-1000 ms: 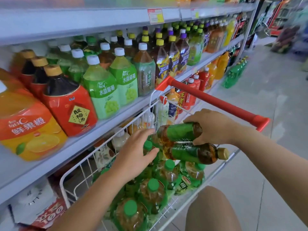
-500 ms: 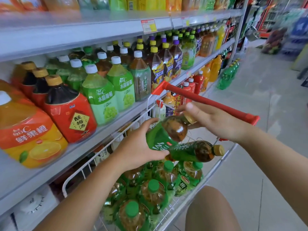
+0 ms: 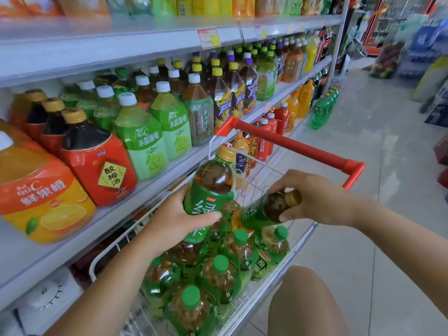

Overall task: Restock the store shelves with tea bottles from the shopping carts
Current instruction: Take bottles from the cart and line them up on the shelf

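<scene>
Above cart [image 3: 298, 147] | left-hand bottle [image 3: 210, 184] upright | right-hand bottle [image 3: 263, 210] near-level, cap right

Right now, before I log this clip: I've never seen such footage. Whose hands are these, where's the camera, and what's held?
No machine here: one camera on a person's head looks down at their bare hands in a shop aisle. The left hand grips a gold-capped, green-labelled plastic tea bottle, nearly upright. The right hand holds a second such bottle, tilted, near its neck. Beneath is a red-handled white wire shopping cart, full of green-capped tea bottles. Grey shelves on the left carry other drinks.
</scene>
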`<action>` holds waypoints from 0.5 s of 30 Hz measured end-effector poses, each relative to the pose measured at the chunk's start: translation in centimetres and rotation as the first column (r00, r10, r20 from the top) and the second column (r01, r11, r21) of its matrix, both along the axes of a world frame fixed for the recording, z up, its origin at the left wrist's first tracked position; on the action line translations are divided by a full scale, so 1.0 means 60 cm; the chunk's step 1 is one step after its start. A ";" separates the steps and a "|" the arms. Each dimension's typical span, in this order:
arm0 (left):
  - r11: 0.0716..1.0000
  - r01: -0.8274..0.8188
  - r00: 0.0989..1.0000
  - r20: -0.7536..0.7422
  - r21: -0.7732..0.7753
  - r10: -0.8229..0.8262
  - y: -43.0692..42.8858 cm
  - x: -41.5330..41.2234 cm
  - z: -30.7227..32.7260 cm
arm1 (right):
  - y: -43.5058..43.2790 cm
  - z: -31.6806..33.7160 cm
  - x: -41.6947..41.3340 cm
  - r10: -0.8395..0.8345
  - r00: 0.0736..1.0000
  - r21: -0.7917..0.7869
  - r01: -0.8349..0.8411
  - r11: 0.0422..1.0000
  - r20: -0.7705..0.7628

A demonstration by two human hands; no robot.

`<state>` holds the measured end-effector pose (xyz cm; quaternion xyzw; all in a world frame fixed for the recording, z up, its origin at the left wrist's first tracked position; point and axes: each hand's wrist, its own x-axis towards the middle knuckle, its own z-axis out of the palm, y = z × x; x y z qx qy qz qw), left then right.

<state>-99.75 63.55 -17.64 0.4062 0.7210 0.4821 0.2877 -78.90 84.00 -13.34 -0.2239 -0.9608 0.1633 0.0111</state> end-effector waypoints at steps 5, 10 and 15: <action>1.000 0.013 0.995 0.095 0.027 -0.015 -0.005 -0.010 0.011 | -0.002 0.037 -0.057 -0.038 0.937 -0.390 -0.107 0.914 -0.346; 0.996 -0.047 0.985 0.168 0.080 0.033 0.010 -0.005 0.000 | -0.011 -0.018 -0.117 -0.231 0.908 -0.675 -0.073 0.735 -0.350; 0.984 -0.131 0.955 0.282 0.119 0.092 0.008 -0.012 -0.017 | -0.052 -0.068 -0.133 -0.142 0.964 -0.696 -0.057 0.716 -0.225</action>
